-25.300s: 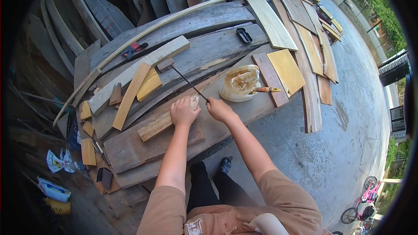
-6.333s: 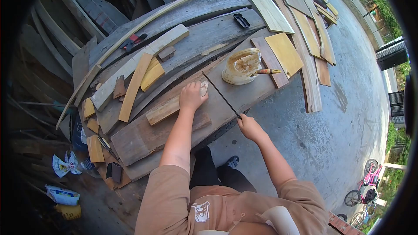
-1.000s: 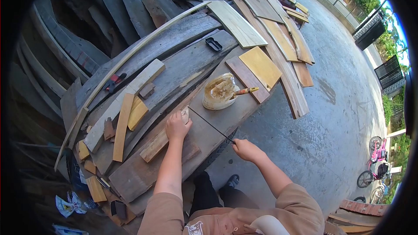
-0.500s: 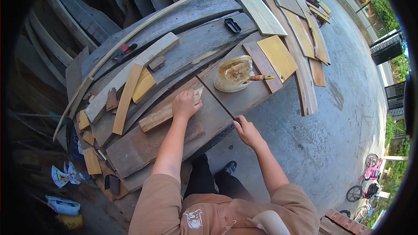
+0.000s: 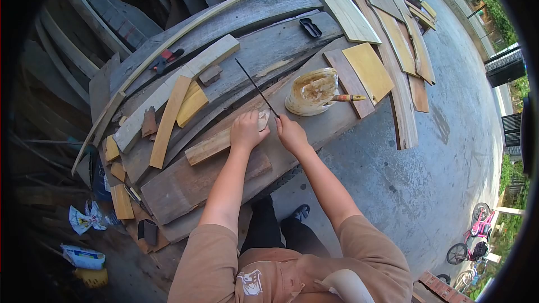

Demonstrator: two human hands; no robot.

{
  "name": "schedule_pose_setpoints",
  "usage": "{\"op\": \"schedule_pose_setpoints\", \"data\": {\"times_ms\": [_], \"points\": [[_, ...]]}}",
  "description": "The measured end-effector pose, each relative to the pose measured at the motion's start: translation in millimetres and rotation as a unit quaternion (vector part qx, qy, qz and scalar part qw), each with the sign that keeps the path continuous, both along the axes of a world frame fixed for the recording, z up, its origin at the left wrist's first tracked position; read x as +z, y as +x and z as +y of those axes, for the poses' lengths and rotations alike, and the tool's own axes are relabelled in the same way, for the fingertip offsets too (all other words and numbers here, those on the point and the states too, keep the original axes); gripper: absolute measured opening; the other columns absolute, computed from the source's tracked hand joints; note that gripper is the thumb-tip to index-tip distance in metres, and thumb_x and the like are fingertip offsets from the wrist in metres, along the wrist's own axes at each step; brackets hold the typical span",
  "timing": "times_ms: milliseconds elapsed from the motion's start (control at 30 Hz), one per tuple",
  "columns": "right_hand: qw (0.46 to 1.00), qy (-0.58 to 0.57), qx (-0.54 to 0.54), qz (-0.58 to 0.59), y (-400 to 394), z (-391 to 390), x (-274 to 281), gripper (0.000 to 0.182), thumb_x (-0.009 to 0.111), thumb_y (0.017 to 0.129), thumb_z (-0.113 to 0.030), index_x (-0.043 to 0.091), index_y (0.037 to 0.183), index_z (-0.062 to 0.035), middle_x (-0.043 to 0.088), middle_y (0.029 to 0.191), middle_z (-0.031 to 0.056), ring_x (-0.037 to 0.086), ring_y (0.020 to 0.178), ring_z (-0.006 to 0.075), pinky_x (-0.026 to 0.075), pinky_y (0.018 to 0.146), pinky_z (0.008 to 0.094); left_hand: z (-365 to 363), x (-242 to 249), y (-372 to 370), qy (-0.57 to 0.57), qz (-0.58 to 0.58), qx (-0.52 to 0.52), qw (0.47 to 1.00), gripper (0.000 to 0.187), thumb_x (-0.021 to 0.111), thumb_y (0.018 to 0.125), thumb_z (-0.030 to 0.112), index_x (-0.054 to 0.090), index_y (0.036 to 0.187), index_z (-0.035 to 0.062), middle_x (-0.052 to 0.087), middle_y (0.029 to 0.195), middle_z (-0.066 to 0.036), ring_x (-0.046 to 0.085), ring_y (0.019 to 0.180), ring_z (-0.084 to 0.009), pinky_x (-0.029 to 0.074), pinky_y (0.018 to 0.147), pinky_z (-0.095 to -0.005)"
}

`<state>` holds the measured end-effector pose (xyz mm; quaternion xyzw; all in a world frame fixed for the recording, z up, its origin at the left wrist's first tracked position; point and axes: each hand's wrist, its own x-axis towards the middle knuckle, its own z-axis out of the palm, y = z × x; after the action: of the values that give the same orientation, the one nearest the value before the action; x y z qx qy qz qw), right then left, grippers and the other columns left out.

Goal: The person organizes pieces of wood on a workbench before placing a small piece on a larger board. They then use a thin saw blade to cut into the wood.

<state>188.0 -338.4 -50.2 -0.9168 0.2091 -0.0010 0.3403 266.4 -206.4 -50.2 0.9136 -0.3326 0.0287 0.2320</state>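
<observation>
My left hand [image 5: 247,129] is closed over the upper end of a short wooden block [image 5: 210,148], pressing it against the boards. In my right hand [image 5: 291,134] is the near end of a long, thin, dark blade-like tool [image 5: 255,86], seen almost edge-on. The tool slants up and left, passing right by the block's pale end [image 5: 263,118], and its far tip lies over the grey planks. Both hands are close together, with the right fist just right of the block. My right fingers hide the tool's handle.
A stained white tub [image 5: 297,100] stands to the right, with an orange-handled brush [image 5: 348,97] lying across its rim. Loose offcuts [image 5: 169,122] and a red-and-black tool [image 5: 166,60] lie on the left. A black tray [image 5: 310,28] sits farther back, beside stacked boards [image 5: 343,8].
My right hand has pushed the tool forward and left, from lower right to beside the block. My left hand stays on the block. The whole view has shifted slightly.
</observation>
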Motion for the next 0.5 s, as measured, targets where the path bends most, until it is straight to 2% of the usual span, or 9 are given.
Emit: {"op": "schedule_pose_setpoints", "data": {"times_ms": [167, 333, 500], "points": [[1.0, 0.002, 0.003, -0.008, -1.6, 0.2, -0.2, 0.026, 0.04, 0.093, -0.03, 0.052, 0.093, -0.0068, 0.061, 0.074, 0.023, 0.058, 0.071, 0.0428, 0.044, 0.064, 0.0527, 0.3, 1.6, -0.2, 0.015, 0.01, 0.001, 1.0, 0.038, 0.07, 0.062, 0.031, 0.058, 0.087, 0.005, 0.063, 0.086, -0.013, 0.061, 0.084, -0.0291, 0.048, 0.076, -0.0375], [1.0, -0.012, -0.004, -0.003, -1.9, 4.1, 1.9, 0.025, 0.04, 0.093, -0.029, 0.052, 0.09, -0.0072, 0.061, 0.072, 0.0226, 0.06, 0.069, 0.0414, 0.046, 0.061, 0.0516, 0.5, 0.5, -0.3, 0.018, 0.006, 0.0, 1.0, 0.039, 0.071, 0.063, 0.032, 0.058, 0.088, 0.0052, 0.063, 0.086, -0.013, 0.061, 0.084, -0.0288, 0.048, 0.076, -0.0374], [0.999, -0.006, -0.016, 0.03, -24.2, 6.2, 9.0, 0.024, 0.04, 0.092, -0.029, 0.051, 0.092, -0.0078, 0.061, 0.071, 0.0229, 0.06, 0.069, 0.042, 0.046, 0.061, 0.0518, 0.0, 1.3, 0.1, 0.027, -0.001, -0.005, 1.0, 0.04, 0.071, 0.062, 0.032, 0.059, 0.09, 0.0054, 0.063, 0.086, -0.012, 0.06, 0.085, -0.0285, 0.048, 0.076, -0.0374]]}}
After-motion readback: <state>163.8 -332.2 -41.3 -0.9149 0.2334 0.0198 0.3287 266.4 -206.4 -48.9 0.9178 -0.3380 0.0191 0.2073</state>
